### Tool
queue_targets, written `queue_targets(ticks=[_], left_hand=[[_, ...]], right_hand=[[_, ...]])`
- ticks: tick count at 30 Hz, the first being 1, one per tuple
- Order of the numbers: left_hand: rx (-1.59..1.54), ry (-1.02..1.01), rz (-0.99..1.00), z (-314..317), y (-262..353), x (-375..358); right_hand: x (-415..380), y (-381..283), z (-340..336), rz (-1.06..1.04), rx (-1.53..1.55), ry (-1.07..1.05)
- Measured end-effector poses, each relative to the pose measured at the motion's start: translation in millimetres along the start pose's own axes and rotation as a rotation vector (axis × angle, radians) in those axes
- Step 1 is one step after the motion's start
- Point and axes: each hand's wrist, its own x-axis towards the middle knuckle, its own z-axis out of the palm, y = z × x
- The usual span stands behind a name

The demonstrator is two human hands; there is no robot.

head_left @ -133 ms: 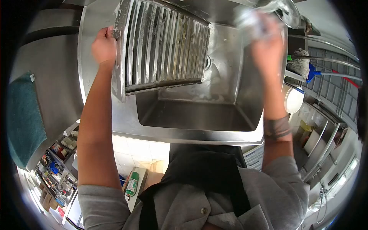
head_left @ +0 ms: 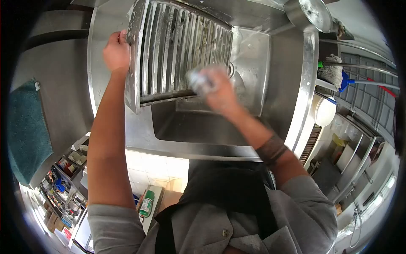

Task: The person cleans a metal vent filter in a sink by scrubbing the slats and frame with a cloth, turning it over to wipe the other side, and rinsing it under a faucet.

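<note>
A metal baffle filter (head_left: 169, 51) with long slats leans over the left part of the steel sink (head_left: 220, 129), wet and spotted with suds. My left hand (head_left: 117, 51) is closed round its left edge, with the fingertips at the frame. My right hand (head_left: 220, 86), smeared by motion, is over the filter's lower right corner. In its fingers is a whitish-grey, soapy scouring pad (head_left: 201, 82), too blurred for finer detail. The sink drain (head_left: 231, 69) shows partly beside the filter.
A steel pot (head_left: 311, 15) with suds in it stands at the sink's upper right corner. A teal cloth (head_left: 27, 131) hangs at the left. Mop handles and a mop head (head_left: 330, 73) are on the right, above a white bucket (head_left: 325, 111). A green bottle (head_left: 146, 203) stands below.
My right hand has swung from beside the pot down and left to the filter, carrying the scouring pad. My left hand and the filter have stayed nearly still.
</note>
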Motion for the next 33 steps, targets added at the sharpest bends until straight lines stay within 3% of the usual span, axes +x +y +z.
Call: queue_targets(ticks=[3, 7, 9, 11, 14, 16, 18, 21, 22, 24, 26, 29, 30, 31, 33], left_hand=[[-0.017, -0.006, -0.004, 7.7, 1.0, -5.0], [-0.006, 0.0, -0.039, 7.7, 3.8, -6.2], [-0.02, 0.027, -0.002, 8.8, -1.0, -6.6], [-0.053, 0.071, 0.036, 11.8, -1.5, -6.5], [-0.09, 0.08, 0.051, 10.6, -2.8, -4.2], [-0.115, 0.05, 0.029, 11.2, -3.5, -3.7], [-0.115, 0.055, 0.014, 10.8, -0.8, -5.0], [-0.108, 0.061, -0.006, 8.9, 3.8, -8.4], [-0.106, 0.068, -0.016, 8.3, 4.5, -7.8], [-0.103, 0.055, -0.016, 8.1, 3.1, -7.0], [-0.107, 0.043, -0.013, 8.8, 3.3, -7.3], [-0.104, 0.04, 0.009, 6.5, 1.3, -6.1], [-0.112, 0.054, 0.048, 9.2, -3.2, -6.0], [-0.121, 0.069, 0.088, 11.0, -3.2, -3.6], [-0.119, 0.057, 0.05, 9.0, 2.2, -3.6]], right_hand=[[-25.9, 43.9, 92.7, 0.022, 0.066, -0.004], [67.6, 68.6, 104.3, 0.113, -0.102, 0.27], [130.1, 81.6, 93.9, 0.056, -0.086, 0.425], [173.7, 93.8, 83.6, 0.084, -0.029, 0.427], [140.0, 86.0, 104.6, 0.139, -0.23, 0.465], [65.9, 69.7, 111.2, 0.128, -0.189, 0.288], [-1.5, 76.1, 122.4, -0.011, -0.179, 0.095], [17.4, 80.7, 101.2, -0.119, -0.216, 0.032], [55.3, 91.3, 103.4, -0.234, -0.211, 0.151], [123.6, 86.8, 82.0, 0.052, -0.056, 0.3], [183.6, 102.7, 72.7, -0.092, -0.181, 0.44], [176.2, 98.2, 74.1, -0.006, -0.106, 0.484], [152.5, 103.4, 87.5, -0.026, -0.074, 0.51], [116.3, 87.9, 87.8, 0.091, 0.022, 0.387], [44.8, 85.7, 109.0, 0.013, -0.01, 0.338]])
